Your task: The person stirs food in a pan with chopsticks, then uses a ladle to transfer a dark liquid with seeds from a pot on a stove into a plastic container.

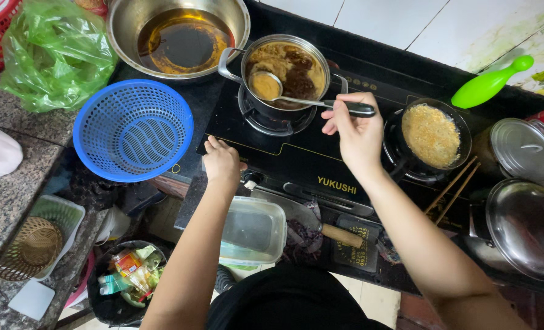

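Note:
My right hand (357, 131) grips the dark handle of a metal ladle (302, 98) whose bowl holds brown liquid above a small steel pot (284, 73) on the left burner of a black stove (296, 159). The pot holds brown sauce with dark chunks. My left hand (221, 162) rests with fingers curled on the stove's front left edge, next to a knob. It holds nothing that I can see.
A blue plastic basket (132, 129) sits left of the stove, a large steel bowl of dark oil (177, 36) behind it. A black pan of golden crumbs (429, 135) is on the right burner, with chopsticks (452, 186), two steel lids (522, 150), a green bottle (489, 82). A clear tub (253, 232) and knife (321, 226) lie in front.

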